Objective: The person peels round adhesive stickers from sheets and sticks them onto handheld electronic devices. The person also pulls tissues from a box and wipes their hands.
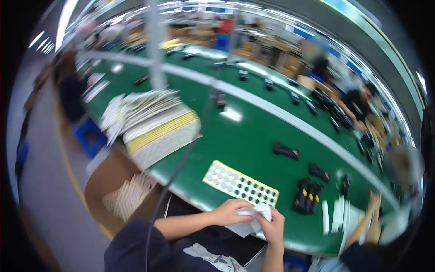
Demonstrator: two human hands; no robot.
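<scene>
Both hands meet at the near edge of the green table. My left hand (230, 212) has its fingers closed on a crumpled white sheet (263, 209), paper or thin plastic; I cannot tell which. From the other side, my right hand (274, 225) pinches the same sheet. Just beyond them lies a sticker sheet (220, 176) with a pale yellow edge. Round pale stickers fill its left part, while green table shows through round holes on its right. Several black handheld devices (308, 196) lie to the right of my hands, some with yellow marks.
A tall stack of sheets (161, 136) stands on the table at left. Below it is an open cardboard box (106, 174) with sheets inside. Long white strips (337, 215) lie at right, near another person's hands (372, 213). A metal rail (272, 108) crosses the table (244, 140).
</scene>
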